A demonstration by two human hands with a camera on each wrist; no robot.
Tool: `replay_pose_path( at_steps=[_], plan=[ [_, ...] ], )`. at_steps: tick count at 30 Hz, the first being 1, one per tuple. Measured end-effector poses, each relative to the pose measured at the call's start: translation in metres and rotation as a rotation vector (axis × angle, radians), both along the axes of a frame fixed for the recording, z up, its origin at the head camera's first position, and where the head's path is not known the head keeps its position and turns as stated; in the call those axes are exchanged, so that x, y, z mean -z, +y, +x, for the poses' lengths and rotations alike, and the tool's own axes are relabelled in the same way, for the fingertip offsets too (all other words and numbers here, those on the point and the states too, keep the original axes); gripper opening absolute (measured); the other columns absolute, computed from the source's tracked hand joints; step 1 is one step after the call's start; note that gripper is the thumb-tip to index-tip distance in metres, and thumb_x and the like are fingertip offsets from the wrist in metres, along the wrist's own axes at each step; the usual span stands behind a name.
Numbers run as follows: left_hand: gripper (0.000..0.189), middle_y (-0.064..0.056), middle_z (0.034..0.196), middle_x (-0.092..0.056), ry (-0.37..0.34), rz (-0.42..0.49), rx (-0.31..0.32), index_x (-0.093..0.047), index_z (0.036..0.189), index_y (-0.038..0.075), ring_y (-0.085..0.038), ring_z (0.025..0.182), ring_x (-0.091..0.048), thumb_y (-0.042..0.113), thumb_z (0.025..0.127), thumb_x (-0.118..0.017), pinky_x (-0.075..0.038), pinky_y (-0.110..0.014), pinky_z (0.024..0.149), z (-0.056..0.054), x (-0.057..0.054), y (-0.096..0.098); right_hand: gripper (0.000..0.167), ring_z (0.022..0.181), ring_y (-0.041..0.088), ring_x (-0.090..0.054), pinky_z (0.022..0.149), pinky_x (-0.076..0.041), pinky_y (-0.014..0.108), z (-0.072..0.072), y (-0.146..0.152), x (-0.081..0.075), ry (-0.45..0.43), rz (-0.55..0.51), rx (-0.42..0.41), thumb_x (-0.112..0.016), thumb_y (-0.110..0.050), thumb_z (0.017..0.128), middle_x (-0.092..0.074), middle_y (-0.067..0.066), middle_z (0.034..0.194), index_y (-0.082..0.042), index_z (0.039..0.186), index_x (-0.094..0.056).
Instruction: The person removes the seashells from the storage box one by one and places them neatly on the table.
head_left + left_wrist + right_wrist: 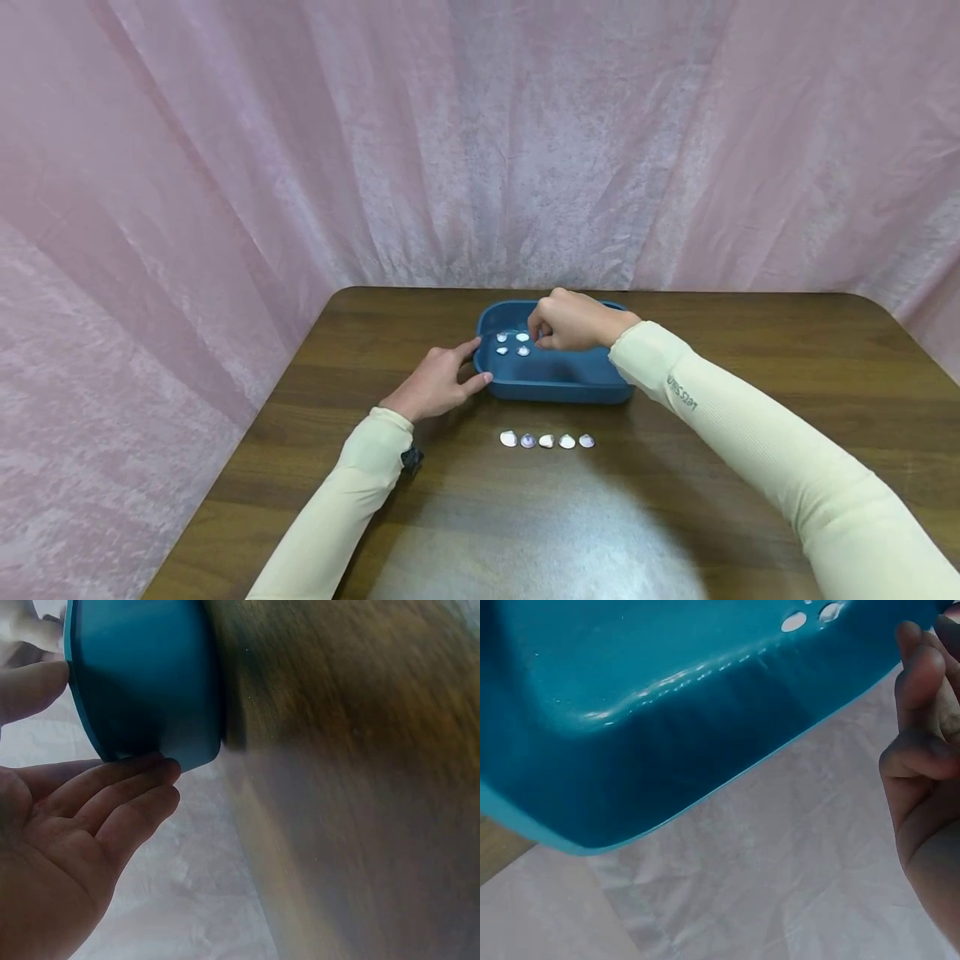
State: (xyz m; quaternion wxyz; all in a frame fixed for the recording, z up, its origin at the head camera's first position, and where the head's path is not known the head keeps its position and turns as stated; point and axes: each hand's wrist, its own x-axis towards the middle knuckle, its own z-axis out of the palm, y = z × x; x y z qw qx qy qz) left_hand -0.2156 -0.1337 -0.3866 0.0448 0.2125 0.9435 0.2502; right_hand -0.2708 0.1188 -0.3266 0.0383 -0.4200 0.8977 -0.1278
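Note:
A blue rectangular tray (pixel 562 391) stands on the wooden table. Near its left end, inside, lie several small whitish shells (pixel 502 351), which look grouped in two rows. My left hand (pixel 435 385) rests at that end with fingers extended; in the left wrist view the fingers (pixel 139 817) lie along the tray's outer wall. Over the tray's inside, my right hand (pixel 573 321) reaches down beside the shells with curled fingers. Its fingertips are partly hidden, and whether they pinch a shell cannot be seen. In the right wrist view, white shells (pixel 793 622) lie on the tray floor.
In front of the tray, a row of several white and pale purple shells (pixel 547 441) lies on the table (pixel 712 500). A pink curtain (pixel 525 167) hangs behind the table's far edge. A small black object (pixel 411 460) sits at the left wrist.

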Motion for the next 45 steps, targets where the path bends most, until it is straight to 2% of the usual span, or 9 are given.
replay_pose_path(
  at_steps=[4, 9, 16, 22, 30, 35, 45],
  plan=[
    [0.07, -0.019, 0.146, -0.055, 0.005, -0.001, -0.001, -0.04, 0.152, 0.0, -0.028, 0.133, -0.058, 0.039, 0.098, -0.063, -0.051, -0.045, 0.108, 0.0, 0.001, 0.0, 0.006, 0.068, 0.01, -0.065, 0.069, -0.058, 0.03, -0.012, -0.008, 0.004, -0.03, 0.039, 0.03, -0.074, -0.009, 0.089, -0.076, 0.004, 0.083, -0.011, 0.091, -0.079],
    [0.071, -0.018, 0.147, -0.055, 0.0, 0.004, -0.002, -0.04, 0.152, 0.0, -0.028, 0.133, -0.058, 0.039, 0.098, -0.063, -0.05, -0.045, 0.108, 0.001, 0.002, -0.003, 0.008, 0.079, 0.016, -0.071, 0.076, -0.06, 0.033, -0.025, -0.017, 0.012, -0.053, 0.079, 0.059, -0.074, -0.01, 0.09, -0.078, 0.006, 0.094, -0.009, 0.095, -0.08],
    [0.069, -0.018, 0.146, -0.056, 0.001, 0.016, 0.0, -0.04, 0.152, 0.0, -0.028, 0.133, -0.059, 0.038, 0.099, -0.062, -0.05, -0.045, 0.108, 0.002, 0.003, -0.004, 0.013, 0.092, 0.021, -0.072, 0.083, -0.06, 0.038, -0.04, -0.03, 0.026, -0.066, 0.149, 0.161, -0.073, -0.013, 0.091, -0.076, 0.007, 0.104, -0.009, 0.101, -0.079],
    [0.069, -0.018, 0.146, -0.056, 0.002, 0.02, 0.005, -0.04, 0.152, 0.0, -0.027, 0.133, -0.059, 0.037, 0.099, -0.063, -0.05, -0.043, 0.108, 0.002, 0.004, -0.003, 0.022, 0.096, 0.024, -0.071, 0.086, -0.06, 0.041, -0.046, -0.033, 0.044, -0.009, 0.201, 0.24, -0.071, -0.012, 0.091, -0.075, 0.008, 0.111, -0.012, 0.112, -0.077],
    [0.069, -0.018, 0.145, -0.057, -0.002, 0.024, 0.023, -0.04, 0.153, 0.001, -0.027, 0.133, -0.059, 0.038, 0.099, -0.063, -0.05, -0.044, 0.109, -0.002, 0.001, 0.001, 0.022, 0.104, 0.026, -0.071, 0.09, -0.059, 0.043, -0.046, -0.03, 0.058, 0.038, 0.199, 0.327, -0.07, -0.013, 0.093, -0.075, 0.01, 0.115, -0.013, 0.113, -0.078],
    [0.068, -0.019, 0.144, -0.058, 0.012, 0.033, 0.025, -0.041, 0.152, -0.001, -0.028, 0.132, -0.06, 0.035, 0.098, -0.064, -0.05, -0.044, 0.108, -0.001, -0.001, 0.0, 0.019, 0.1, 0.024, -0.072, 0.089, -0.06, 0.041, -0.046, -0.037, 0.06, 0.042, 0.2, 0.33, -0.074, -0.017, 0.092, -0.076, 0.008, 0.113, -0.014, 0.11, -0.079],
    [0.068, -0.018, 0.143, -0.059, 0.005, 0.046, 0.007, -0.041, 0.152, 0.0, -0.027, 0.132, -0.059, 0.035, 0.098, -0.064, -0.05, -0.043, 0.109, 0.001, 0.002, -0.002, 0.018, 0.088, 0.019, -0.072, 0.081, -0.062, 0.038, -0.047, -0.043, 0.065, 0.061, 0.213, 0.272, -0.076, -0.021, 0.09, -0.077, 0.006, 0.104, -0.013, 0.106, -0.078]
  ],
)
